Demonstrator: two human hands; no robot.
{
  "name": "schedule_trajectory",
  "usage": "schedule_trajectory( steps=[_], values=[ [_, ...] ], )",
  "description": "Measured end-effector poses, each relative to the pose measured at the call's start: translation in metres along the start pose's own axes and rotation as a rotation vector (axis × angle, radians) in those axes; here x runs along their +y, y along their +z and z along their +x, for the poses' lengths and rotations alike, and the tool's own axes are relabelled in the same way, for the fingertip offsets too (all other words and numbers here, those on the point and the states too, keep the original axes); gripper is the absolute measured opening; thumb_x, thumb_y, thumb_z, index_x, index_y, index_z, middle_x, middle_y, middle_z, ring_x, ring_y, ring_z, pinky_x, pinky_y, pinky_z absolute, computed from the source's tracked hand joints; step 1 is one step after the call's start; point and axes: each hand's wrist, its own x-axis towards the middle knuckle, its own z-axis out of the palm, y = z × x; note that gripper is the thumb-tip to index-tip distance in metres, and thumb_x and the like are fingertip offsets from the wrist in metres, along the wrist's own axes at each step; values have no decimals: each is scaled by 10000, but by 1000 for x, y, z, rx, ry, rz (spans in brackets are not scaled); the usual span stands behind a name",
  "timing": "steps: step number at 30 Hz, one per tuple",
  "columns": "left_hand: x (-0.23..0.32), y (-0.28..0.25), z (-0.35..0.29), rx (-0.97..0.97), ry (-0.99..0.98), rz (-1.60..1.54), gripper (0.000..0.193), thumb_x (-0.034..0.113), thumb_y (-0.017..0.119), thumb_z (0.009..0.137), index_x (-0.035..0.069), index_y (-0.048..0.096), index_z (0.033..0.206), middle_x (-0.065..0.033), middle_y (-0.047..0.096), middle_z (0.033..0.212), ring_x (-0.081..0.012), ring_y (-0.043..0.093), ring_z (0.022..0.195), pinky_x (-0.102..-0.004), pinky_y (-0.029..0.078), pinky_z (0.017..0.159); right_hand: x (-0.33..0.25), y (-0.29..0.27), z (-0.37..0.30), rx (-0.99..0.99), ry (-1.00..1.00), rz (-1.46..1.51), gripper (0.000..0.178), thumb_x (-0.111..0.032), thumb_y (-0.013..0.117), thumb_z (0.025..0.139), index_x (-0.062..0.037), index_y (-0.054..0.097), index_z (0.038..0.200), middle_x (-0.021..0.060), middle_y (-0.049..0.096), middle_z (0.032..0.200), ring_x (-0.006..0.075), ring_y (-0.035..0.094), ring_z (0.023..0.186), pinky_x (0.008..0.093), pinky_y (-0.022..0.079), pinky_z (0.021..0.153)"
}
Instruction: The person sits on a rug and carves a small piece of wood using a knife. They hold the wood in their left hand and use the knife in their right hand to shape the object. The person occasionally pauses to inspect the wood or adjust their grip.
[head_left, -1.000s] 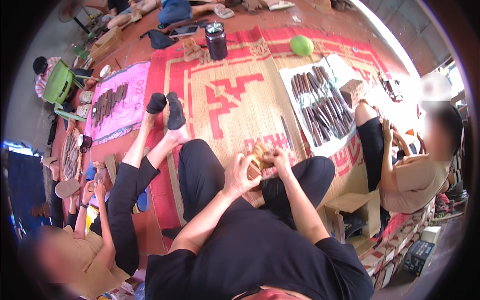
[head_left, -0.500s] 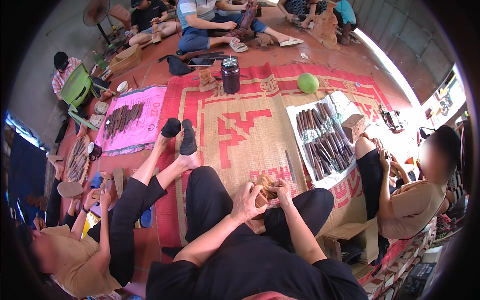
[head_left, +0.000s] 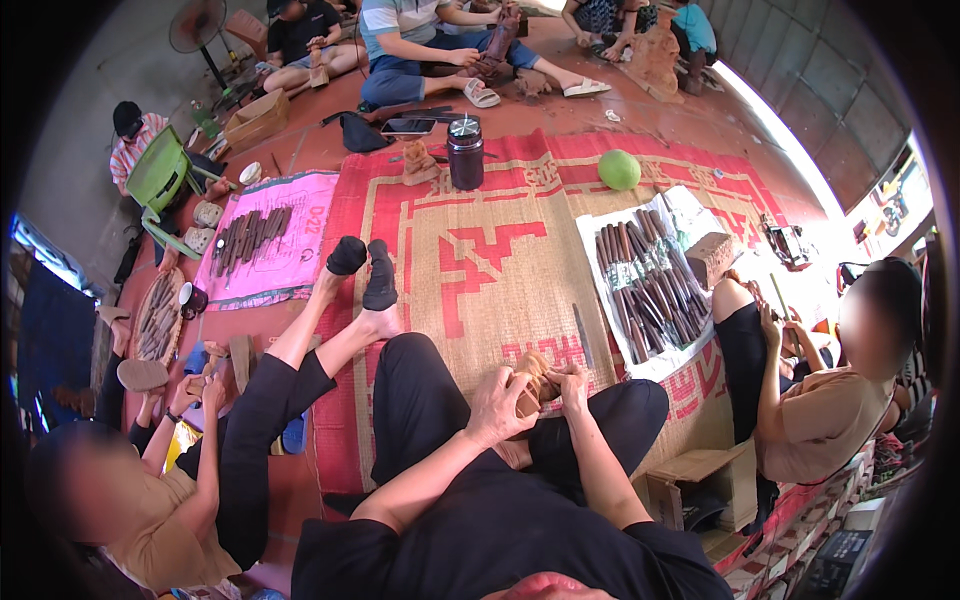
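Between my crossed legs, a small light-brown wooden carving (head_left: 534, 370) is tilted up in my left hand (head_left: 494, 408), whose fingers wrap round its left side. My right hand (head_left: 571, 386) is closed, with its fingertips pressed against the carving's right side. Whether those fingers pinch a small tool or piece hidden from view, I cannot make out. The carving's lower part is partly covered by my left fingers. Both hands stay low over my lap, just above the woven mat (head_left: 500, 280).
Dark-handled carving tools (head_left: 650, 285) lie in rows on a white sheet at right, others (head_left: 252, 240) on a pink sheet (head_left: 312, 215). A tumbler (head_left: 465, 155), carved figure (head_left: 420, 164) and green round fruit (head_left: 619, 170) stand ahead. A cardboard box (head_left: 742, 478) and seated people flank me.
The carving has turned slightly in my left hand, and my right hand has shifted a little along its right side. The whole view has moved slightly.
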Motion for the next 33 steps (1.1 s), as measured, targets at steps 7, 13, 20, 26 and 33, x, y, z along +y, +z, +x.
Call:
schedule_trajectory(
  steps=[7, 13, 20, 26, 33],
  values=[
    [-5, -1, -2, 34, -67, -48, 614, 275, 823, 616, 106, 538, 1133, -126, 472, 1001, -312, 559, 933, -433, 498, 770, -7, 5, -8, -119, -64, 28, 278, 56, 739, 743, -91, 508, 696, 7, 588, 762, 162, 617, 775, 275, 516, 736],
    [-1, 3, -1, 15, -12, -29, 618, 280, 815, 623, 118, 537, 1150, -117, 463, 987, -307, 554, 913, -423, 494, 775, -15, 10, -10, 82, -13, 117, 197, 70, 711, 743, -29, 542, 727, 122, 654, 784, 194, 634, 650, 282, 521, 626],
    [-6, -4, -1, 41, -68, -48, 617, 288, 811, 630, 112, 543, 1157, -115, 464, 996, -306, 561, 909, -428, 501, 775, -18, 11, -12, -34, 84, 127, 237, 80, 686, 769, -68, 507, 722, 76, 636, 809, 166, 629, 756, 269, 511, 697],
    [-1, 0, 0, 7, -39, -9, 638, 301, 820, 616, 111, 541, 1158, -117, 469, 1012, -310, 565, 922, -430, 508, 787, -21, 15, -23, 51, -32, 120, 276, 56, 737, 751, -79, 499, 718, 49, 600, 778, 148, 575, 696, 260, 473, 668],
    [-7, -1, 3, 4, -73, -42, 623, 296, 816, 618, 111, 545, 1148, -114, 475, 1021, -316, 568, 927, -428, 510, 784, -13, 4, -18, -33, 9, 93, 268, 50, 735, 765, -85, 504, 742, 18, 562, 727, 107, 551, 662, 233, 449, 613]
  ],
)
